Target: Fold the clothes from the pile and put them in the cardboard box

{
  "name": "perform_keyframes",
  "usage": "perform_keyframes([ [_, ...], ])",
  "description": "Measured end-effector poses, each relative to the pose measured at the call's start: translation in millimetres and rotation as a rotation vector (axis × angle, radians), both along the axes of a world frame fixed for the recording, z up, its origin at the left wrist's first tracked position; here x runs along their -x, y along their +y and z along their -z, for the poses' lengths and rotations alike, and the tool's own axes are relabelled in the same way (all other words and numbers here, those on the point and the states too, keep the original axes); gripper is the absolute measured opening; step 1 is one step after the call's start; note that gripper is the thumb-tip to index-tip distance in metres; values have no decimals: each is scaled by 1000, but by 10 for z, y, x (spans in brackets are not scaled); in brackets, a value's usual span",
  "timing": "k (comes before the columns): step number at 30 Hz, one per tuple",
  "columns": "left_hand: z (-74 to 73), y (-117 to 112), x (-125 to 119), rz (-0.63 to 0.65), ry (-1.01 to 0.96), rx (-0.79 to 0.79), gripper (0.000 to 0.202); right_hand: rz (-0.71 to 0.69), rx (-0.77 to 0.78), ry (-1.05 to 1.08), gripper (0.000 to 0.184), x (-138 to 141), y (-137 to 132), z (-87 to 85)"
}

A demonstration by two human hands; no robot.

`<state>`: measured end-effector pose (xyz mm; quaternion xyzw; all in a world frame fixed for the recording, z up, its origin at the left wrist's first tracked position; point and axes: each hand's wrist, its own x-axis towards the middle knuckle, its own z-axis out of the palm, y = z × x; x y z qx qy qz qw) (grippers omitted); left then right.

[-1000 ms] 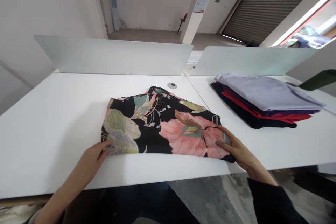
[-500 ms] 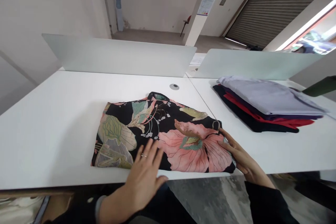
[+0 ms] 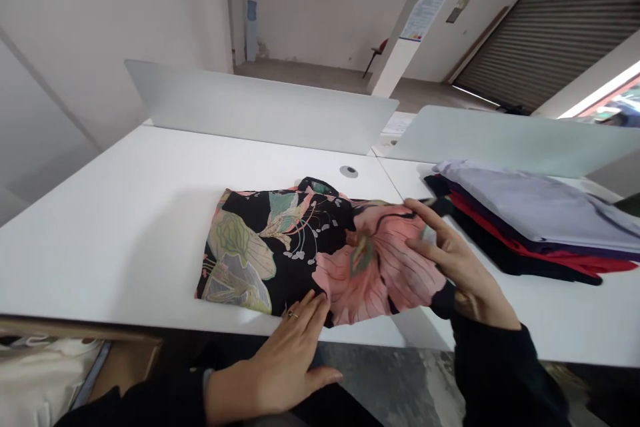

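While left-hand fingers (image 3: 307, 310) splay at the floral shirt's (image 3: 285, 267) near edge, right-hand fingers (image 3: 430, 250) spread across its end.

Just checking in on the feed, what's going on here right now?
One person is working with both bare hands on a black floral shirt lying folded on a white desk. The fingers of their right hand rest on the shirt's pink-flowered right end, and their left hand is at its near edge. A folded stack of clothes, lilac on top, lies to the right.
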<state>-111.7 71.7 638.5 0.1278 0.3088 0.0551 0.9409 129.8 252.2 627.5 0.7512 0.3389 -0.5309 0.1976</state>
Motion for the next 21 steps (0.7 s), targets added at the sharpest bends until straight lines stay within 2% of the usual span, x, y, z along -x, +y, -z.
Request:
perform_keyframes([
  [3,-4,-53,292,-107,48,233,89,-144,33,309,66,683,-42,364],
  [6,38,-200,490,-331,188,577,100,-187,208,655,72,1253,-379,681],
  [7,57,-249,536,-420,232,705,97,-177,312,745,77,1383,-515,747],
  [9,95,-323,610,-569,288,937,75,-189,445,856,81,1528,-744,800],
  [12,154,-353,681,-691,295,1191,45,-365,412,886,66,1473,-877,714],
  [15,230,-303,700,-749,317,1383,45,-521,338,842,49,1227,-821,535],
  [18,292,-234,713,-758,381,1504,48,-516,332,729,41,917,-792,356],
  [21,277,-217,801,-737,399,1563,49,-421,289,556,33,595,-856,257],
])
